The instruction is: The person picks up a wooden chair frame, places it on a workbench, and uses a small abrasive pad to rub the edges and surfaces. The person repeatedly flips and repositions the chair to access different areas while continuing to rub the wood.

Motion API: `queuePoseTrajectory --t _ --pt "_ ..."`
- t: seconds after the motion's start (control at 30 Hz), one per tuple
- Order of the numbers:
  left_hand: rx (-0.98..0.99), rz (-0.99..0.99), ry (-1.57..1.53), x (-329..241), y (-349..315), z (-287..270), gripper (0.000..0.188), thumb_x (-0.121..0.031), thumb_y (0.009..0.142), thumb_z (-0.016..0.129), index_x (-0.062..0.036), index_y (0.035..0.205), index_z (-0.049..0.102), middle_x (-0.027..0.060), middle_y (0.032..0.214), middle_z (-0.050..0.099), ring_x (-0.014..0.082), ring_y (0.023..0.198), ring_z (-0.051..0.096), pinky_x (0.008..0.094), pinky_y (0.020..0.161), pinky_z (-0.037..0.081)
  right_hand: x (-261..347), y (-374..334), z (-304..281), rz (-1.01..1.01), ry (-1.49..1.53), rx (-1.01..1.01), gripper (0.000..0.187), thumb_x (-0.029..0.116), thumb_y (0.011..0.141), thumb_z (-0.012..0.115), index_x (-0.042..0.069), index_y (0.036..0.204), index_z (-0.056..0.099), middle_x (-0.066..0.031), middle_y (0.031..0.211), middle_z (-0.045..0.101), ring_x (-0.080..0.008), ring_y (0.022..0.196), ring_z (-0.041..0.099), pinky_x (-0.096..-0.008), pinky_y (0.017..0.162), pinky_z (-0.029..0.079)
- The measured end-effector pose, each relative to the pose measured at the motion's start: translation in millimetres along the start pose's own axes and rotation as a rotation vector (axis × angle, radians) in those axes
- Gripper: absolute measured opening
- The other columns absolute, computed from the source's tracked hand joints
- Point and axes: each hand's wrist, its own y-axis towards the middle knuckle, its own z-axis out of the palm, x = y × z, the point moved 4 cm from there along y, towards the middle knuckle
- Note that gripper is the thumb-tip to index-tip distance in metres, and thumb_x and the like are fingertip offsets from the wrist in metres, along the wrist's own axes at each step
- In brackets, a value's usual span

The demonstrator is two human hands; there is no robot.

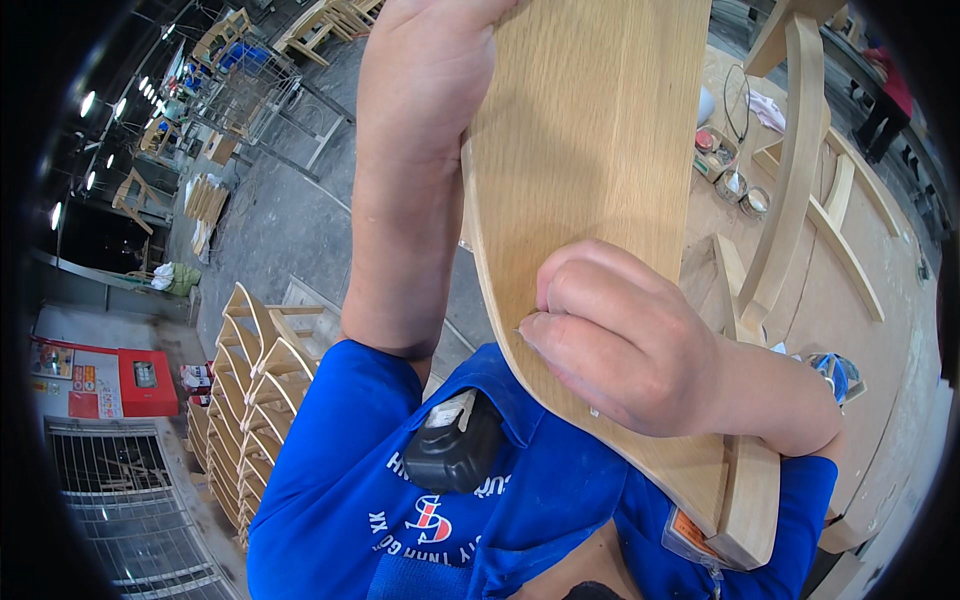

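Observation:
A pale wooden panel with a curved edge rises in front of me and rests close to my chest. At its lower right end it meets a thick wooden piece. My right hand is closed, knuckles up, against the panel's face. Its thumb and fingertips pinch together near the curved edge; whatever sits between them is too small to make out. Along the panel's left edge, my left hand touches the wood, its fingers cut off by the top of the picture.
On the right stands a round-edged worktable bearing a curved wooden frame and small tins. Stacked curved wooden parts stand at left, with a red box on the wall beyond. A person is at the far right.

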Motion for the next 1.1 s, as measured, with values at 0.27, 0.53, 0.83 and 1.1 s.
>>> queuePoseTrajectory --t 0.27,0.53,0.83,1.1 --pt "-0.012 -0.01 0.005 0.6 0.1 -2.0 0.049 -0.001 0.101 0.049 0.0061 0.149 0.044 0.0194 0.136 0.062 0.0226 0.119 0.065 0.0338 0.101 0.053 -0.6 0.3 0.3 -0.001 0.01 0.005 0.028 -0.008 0.063 0.074 -0.011 0.088 0.062 -0.0175 0.084 0.053 -0.0335 0.075 0.06 -0.0393 0.063 0.052" --pt "-0.019 -0.008 0.017 0.0 -0.5 -0.1 0.048 -0.001 0.101 0.048 0.0061 0.149 0.044 0.0197 0.136 0.062 0.0225 0.12 0.065 0.0337 0.101 0.054 -0.8 0.5 0.5 -0.008 0.01 0.001 0.028 -0.008 0.064 0.074 -0.011 0.089 0.061 -0.0176 0.084 0.053 -0.0331 0.074 0.059 -0.0391 0.062 0.052" --pt "-0.052 0.008 0.042 1.8 1.5 0.0 0.048 -0.001 0.101 0.047 0.0062 0.148 0.044 0.0201 0.137 0.062 0.0226 0.12 0.065 0.0336 0.102 0.053 -0.5 1.1 -0.1 -0.007 0.014 -0.007 0.027 -0.008 0.064 0.074 -0.011 0.089 0.061 -0.0178 0.084 0.053 -0.0335 0.074 0.059 -0.0395 0.063 0.052" --pt "-0.025 0.0 0.049 0.9 -0.3 0.0 0.049 -0.002 0.101 0.048 0.0067 0.149 0.043 0.0205 0.137 0.061 0.0229 0.12 0.065 0.0341 0.102 0.053 -0.4 0.9 0.3 -0.01 0.014 0.005 0.027 -0.009 0.065 0.074 -0.01 0.089 0.061 -0.0172 0.083 0.052 -0.0333 0.075 0.059 -0.0396 0.063 0.052"
